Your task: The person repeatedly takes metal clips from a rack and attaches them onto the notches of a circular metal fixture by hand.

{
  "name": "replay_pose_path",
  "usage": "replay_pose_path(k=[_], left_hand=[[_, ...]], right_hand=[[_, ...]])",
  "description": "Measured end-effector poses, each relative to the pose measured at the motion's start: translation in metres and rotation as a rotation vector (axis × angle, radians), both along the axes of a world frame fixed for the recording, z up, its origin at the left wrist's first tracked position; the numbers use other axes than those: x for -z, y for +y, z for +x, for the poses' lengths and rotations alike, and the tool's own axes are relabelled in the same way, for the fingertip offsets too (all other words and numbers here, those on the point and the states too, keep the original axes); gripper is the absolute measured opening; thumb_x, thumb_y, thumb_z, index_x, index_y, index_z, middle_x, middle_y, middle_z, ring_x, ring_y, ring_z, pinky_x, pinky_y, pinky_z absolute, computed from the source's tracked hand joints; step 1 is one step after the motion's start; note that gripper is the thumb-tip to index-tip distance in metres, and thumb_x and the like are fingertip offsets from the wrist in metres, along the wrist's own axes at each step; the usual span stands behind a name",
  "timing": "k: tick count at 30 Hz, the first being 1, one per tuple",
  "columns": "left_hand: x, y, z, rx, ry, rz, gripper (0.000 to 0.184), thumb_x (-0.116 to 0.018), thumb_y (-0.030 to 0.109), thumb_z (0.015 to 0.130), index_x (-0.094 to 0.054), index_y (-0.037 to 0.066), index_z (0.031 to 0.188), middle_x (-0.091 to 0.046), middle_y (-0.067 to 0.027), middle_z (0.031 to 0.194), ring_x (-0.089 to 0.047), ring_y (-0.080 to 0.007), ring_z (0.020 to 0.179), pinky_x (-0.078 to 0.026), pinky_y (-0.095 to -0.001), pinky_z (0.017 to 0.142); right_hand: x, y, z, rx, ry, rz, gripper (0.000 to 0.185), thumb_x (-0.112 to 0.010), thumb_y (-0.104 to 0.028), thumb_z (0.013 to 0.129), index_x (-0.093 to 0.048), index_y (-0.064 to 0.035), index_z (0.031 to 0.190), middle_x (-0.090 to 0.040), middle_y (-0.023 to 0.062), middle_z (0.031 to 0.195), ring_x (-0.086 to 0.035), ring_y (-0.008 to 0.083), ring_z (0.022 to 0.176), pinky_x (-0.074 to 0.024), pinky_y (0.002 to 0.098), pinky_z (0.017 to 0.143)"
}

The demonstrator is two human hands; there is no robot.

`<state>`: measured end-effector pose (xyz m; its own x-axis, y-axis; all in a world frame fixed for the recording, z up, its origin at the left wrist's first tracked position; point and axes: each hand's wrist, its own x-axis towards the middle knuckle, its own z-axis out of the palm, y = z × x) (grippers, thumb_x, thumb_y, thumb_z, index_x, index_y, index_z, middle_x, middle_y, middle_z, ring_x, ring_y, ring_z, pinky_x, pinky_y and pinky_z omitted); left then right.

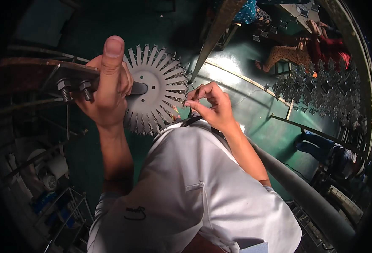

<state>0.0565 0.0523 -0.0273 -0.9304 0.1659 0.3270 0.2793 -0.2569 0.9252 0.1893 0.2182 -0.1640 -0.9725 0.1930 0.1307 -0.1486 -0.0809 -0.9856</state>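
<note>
A grey slotted metal disc (153,79) with long radial teeth stands in front of me, and small metal pieces crowd its rim. My left hand (110,82) is closed around the metal shaft (139,87) at the disc's centre, thumb pointing up. Beside that wrist a metal bracket (77,77) carries two threaded bolts (85,90). At the disc's right edge, my right hand (213,105) has thumb and index finger pinched together. What lies between those fingertips is too small to make out.
Many star-shaped metal pieces (325,88) hang in rows on a frame at the right. Other people sit beyond: one in red (329,52), another in jeans (314,143). A thick grey pole (295,185) slants along my right side. Metal racks (70,206) stand lower left.
</note>
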Motion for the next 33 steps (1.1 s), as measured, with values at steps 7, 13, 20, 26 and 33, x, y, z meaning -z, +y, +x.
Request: replay_pose_path(k=[7,13,20,26,33], left_hand=[[-0.001,0.001,0.0,0.003,-0.025,-0.001,0.053,-0.066,0.014,0.096,-0.041,0.011,0.049,-0.037,0.001,0.042,-0.032,-0.0076,0.033,-0.024,-0.0245,0.035],[0.005,-0.001,0.003,0.041,-0.042,-0.024,0.054,-0.052,0.02,0.104,-0.037,0.012,0.052,-0.032,0.0011,0.043,-0.027,-0.007,0.034,-0.022,-0.0246,0.035],[0.008,-0.004,0.003,0.002,-0.051,-0.052,0.055,-0.051,0.03,0.106,-0.034,0.013,0.056,-0.03,0.0031,0.043,-0.024,-0.0047,0.034,-0.019,-0.0228,0.034],[0.009,0.0,0.003,-0.027,-0.049,-0.036,0.056,-0.053,0.03,0.105,-0.033,0.015,0.054,-0.027,0.0042,0.043,-0.021,-0.0044,0.032,-0.018,-0.0225,0.031],[0.01,-0.002,0.003,-0.031,-0.045,-0.05,0.055,-0.054,0.029,0.105,-0.035,0.014,0.056,-0.029,0.0041,0.043,-0.023,-0.0041,0.032,-0.019,-0.0225,0.031]], right_hand=[[-0.001,0.0,-0.004,0.029,0.122,0.283,0.027,-0.078,0.001,0.081,-0.051,-0.0019,0.077,-0.07,0.0119,0.086,-0.069,0.0201,0.076,-0.0523,0.0315,0.065],[-0.039,0.023,0.005,-0.049,0.038,0.403,0.021,-0.079,-0.011,0.083,-0.061,-0.0008,0.083,-0.069,0.0097,0.083,-0.067,0.0218,0.078,-0.0518,0.0327,0.064],[-0.094,0.184,0.023,1.212,0.183,0.776,0.019,-0.075,-0.009,0.086,-0.069,0.0009,0.101,-0.069,0.0131,0.091,-0.066,0.023,0.076,-0.0522,0.033,0.068],[-0.14,0.298,0.055,1.88,0.441,0.788,0.015,-0.068,-0.003,0.088,-0.07,0.0018,0.102,-0.07,0.0157,0.094,-0.068,0.0273,0.081,-0.0535,0.0364,0.072],[-0.149,0.336,0.058,1.964,0.48,1.063,0.026,-0.077,0.001,0.082,-0.07,0.0024,0.107,-0.072,0.0115,0.097,-0.068,0.0202,0.087,-0.0546,0.0338,0.082]])
